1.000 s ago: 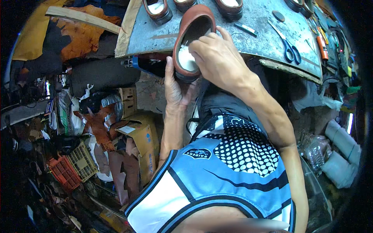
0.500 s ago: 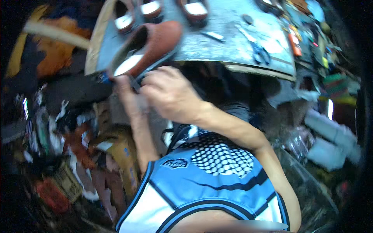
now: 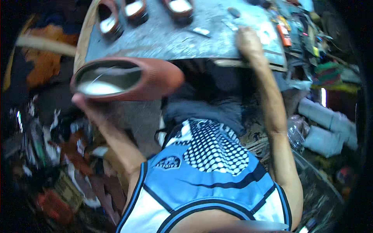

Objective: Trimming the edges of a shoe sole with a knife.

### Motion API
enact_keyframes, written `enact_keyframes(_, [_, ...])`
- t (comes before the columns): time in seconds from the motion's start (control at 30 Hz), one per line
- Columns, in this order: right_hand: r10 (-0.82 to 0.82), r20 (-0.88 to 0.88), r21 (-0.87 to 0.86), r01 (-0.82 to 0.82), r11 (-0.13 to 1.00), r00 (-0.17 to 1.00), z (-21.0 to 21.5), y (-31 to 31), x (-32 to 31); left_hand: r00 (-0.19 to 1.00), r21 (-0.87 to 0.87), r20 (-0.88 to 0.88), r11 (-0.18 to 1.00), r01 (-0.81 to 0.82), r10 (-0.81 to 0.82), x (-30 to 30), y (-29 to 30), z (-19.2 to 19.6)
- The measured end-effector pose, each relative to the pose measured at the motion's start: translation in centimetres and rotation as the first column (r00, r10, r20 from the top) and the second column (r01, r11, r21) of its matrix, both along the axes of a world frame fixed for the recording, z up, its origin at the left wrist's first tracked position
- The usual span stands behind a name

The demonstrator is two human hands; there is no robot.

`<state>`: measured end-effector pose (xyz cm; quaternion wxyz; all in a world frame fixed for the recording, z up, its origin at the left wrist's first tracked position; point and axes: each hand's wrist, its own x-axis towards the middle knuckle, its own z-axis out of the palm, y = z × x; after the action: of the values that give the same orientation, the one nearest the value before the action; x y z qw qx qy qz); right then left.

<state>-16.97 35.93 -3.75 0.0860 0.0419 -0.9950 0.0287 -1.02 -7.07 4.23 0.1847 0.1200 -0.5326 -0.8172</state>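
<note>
My left hand (image 3: 83, 104) holds a reddish-brown leather shoe (image 3: 128, 79) from beneath, out in front of the grey worktable (image 3: 167, 37). The shoe lies sideways with its pale insole showing at the left end. My right hand (image 3: 248, 42) is stretched out onto the table's near right edge, fingers resting on the surface beside small tools; whether it grips anything is not clear. Three more brown shoes (image 3: 136, 9) stand in a row at the table's far side.
An orange-handled tool (image 3: 284, 35) and other small tools lie at the table's right end. Leather scraps and boxes (image 3: 70, 163) litter the floor at left. Pale rolled bundles (image 3: 328, 128) lie at right. My blue and white jersey fills the lower middle.
The shoe has come off the table edge and swung left and down in my left hand. My right hand has let go of it and reached out to the table's right side.
</note>
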Motion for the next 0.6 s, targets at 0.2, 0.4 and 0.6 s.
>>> enact_keyframes(0.2, [0.135, -0.071, -0.353, -0.151, 0.923, 0.988, 4.3, 0.3, 3.4, 0.867, 0.094, 0.396, 0.952, 0.291, -0.304, 1.2, 5.2, -7.0])
enact_keyframes(0.4, [0.673, -0.021, -0.258, -0.654, 0.711, 0.740, 9.4, -9.8, 14.5, 0.777, 0.108, 0.448, 0.889, 0.445, -0.443, -0.3, 4.5, -7.6])
enact_keyframes(0.6, [0.680, -0.031, -0.037, -0.680, 0.732, 0.733, 7.7, -13.2, 15.0, 0.768, 0.022, 0.470, 0.876, 0.482, -0.435, -0.7, 5.5, -6.9])
